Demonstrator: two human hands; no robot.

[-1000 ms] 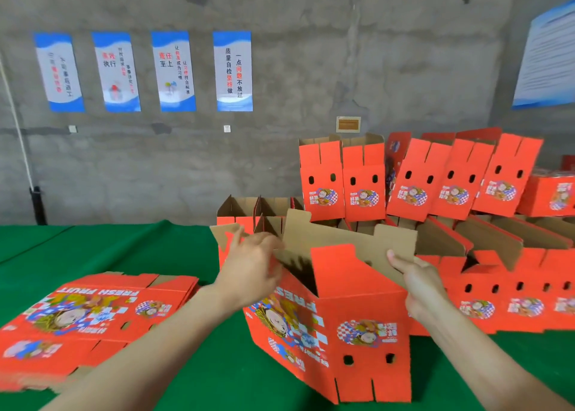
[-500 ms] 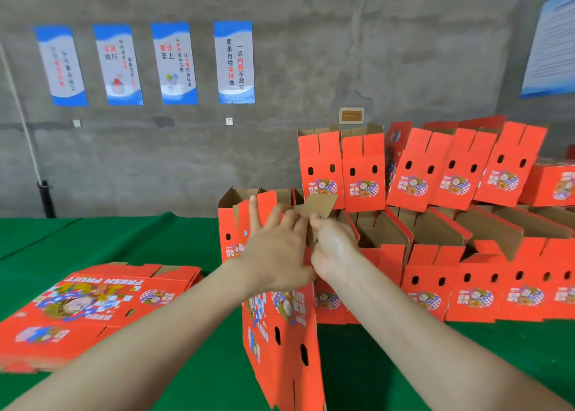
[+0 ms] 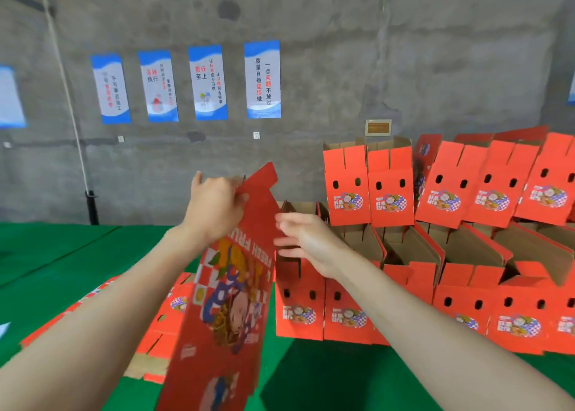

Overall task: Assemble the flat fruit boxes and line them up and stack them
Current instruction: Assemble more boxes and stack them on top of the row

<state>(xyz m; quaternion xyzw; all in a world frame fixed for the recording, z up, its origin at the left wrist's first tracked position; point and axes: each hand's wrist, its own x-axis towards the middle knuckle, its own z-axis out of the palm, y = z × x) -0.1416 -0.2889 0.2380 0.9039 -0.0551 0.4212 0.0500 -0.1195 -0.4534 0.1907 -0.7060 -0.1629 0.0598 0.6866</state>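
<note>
**One box mid-assembly, held in the left hand alone**

Head view: The left hand (image 3: 214,205) pinches the top flap of a red fruit box (image 3: 230,301), fingers curled over the cardboard edge. The box hangs tilted over the near middle of the green bench (image 3: 62,270), with its printed "FRESH FRUIT" face turned towards the camera. It looks nearly flat rather than squared. The right hand (image 3: 308,242) is open, fingers loosely extended just beside the box's right edge; I cannot tell if it touches. The flat stack (image 3: 161,326) lies behind the box towards the bench's left side. Finished boxes stand in a front row (image 3: 298,301) along the right of the bench, with an upper row (image 3: 367,186) leaning behind them by the wall.

My reading is that this is the forming step for one box, with the lining-up not yet reached. The next move seems to call for the right hand to take the far edge or flap, pull the walls square and lock the flaps. The box could then go at the left end of the front row.

Half a second ago both hands were clasped together on the top flap and the box showed a narrow corner. Since then the right hand has let go and the broad printed face has swung into view. One second ago the box stood open between the two hands.
</note>
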